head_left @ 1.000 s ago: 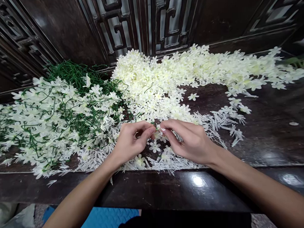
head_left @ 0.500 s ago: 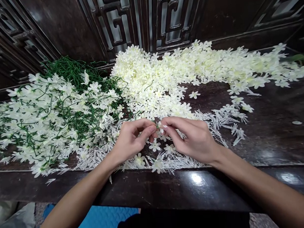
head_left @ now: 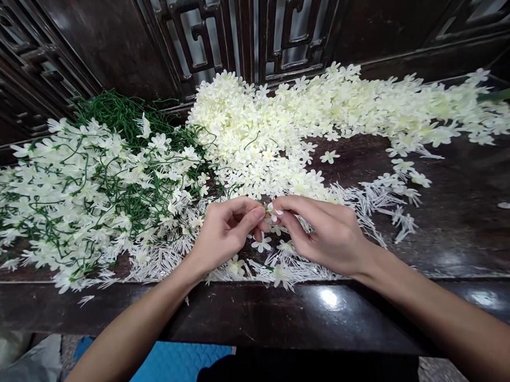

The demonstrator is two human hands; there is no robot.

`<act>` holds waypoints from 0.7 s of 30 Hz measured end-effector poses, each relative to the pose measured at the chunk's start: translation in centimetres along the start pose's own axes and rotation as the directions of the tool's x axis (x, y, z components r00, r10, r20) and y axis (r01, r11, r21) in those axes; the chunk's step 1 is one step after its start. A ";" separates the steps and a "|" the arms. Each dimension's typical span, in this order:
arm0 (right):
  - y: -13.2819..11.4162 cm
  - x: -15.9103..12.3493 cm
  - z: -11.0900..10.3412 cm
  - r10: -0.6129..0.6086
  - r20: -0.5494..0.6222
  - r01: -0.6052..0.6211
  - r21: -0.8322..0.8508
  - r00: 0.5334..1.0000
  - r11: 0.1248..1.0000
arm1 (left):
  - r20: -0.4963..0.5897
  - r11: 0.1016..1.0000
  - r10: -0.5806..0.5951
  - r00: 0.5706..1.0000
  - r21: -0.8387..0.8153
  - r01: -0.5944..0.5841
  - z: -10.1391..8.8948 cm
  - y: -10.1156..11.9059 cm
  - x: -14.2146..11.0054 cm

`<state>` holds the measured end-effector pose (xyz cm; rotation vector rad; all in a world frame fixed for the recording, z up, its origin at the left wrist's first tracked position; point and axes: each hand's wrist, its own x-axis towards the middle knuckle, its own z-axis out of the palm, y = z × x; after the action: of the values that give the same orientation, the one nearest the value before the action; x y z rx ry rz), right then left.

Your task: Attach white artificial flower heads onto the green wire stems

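My left hand [head_left: 229,231] is closed in a pinch on the green base of a small white artificial flower [head_left: 273,212]. From the other side, my right hand [head_left: 325,230] pinches the flower's white petals between thumb and forefinger. The two hands meet over the front of the dark wooden bench. Beneath them lie loose white stamen pieces [head_left: 165,264] and a few single blossoms [head_left: 262,243]. Left of my hands is a heap of white flowers on green stems [head_left: 83,191]. Just beyond them spreads a pile of cream-white blossoms [head_left: 253,141].
Bare green stems [head_left: 114,115] are bunched at the back left. Carved dark wooden panels [head_left: 208,36] rise behind the bench [head_left: 460,217]. More stamen strands [head_left: 372,201] lie to the right. A blue mat [head_left: 177,366] is on the floor below.
The whole view has shifted slightly. My hands keep their pinch on the flower, and a little more of its petals shows between the fingertips.
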<state>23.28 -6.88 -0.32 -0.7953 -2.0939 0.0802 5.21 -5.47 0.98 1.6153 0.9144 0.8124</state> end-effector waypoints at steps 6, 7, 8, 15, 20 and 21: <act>-0.3 0.0 -0.1 -0.001 -0.003 0.001 -0.028 1.000 1.000 | 0.031 0.998 -0.017 0.999 -0.053 0.018 -0.1 -0.1 0.1; -0.3 0.0 -0.2 0.003 0.000 -0.003 -0.035 1.000 0.999 | 0.034 0.998 -0.017 0.999 -0.052 0.019 -0.1 -0.1 0.0; -0.3 -0.1 -0.2 0.005 0.002 -0.005 -0.043 1.000 0.999 | 0.035 0.999 -0.015 0.999 -0.050 0.017 -0.1 -0.1 0.0; -0.4 -0.5 0.1 -0.053 -0.009 0.051 -0.113 0.999 0.992 | 0.023 1.000 0.024 0.999 0.010 -0.025 -0.1 -0.2 -0.1; -0.5 -0.6 0.0 -0.023 0.004 0.024 -0.101 1.000 0.995 | 0.029 0.994 0.073 0.997 0.085 -0.075 -0.3 0.0 0.0; -0.5 -0.6 0.0 -0.024 0.006 0.025 -0.094 1.000 0.995 | 0.027 0.991 0.083 0.996 0.101 -0.086 -0.4 0.0 0.0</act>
<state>23.26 -7.57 -0.57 -0.8257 -2.1241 -0.0301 4.90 -5.31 1.06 1.7593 0.8886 0.8145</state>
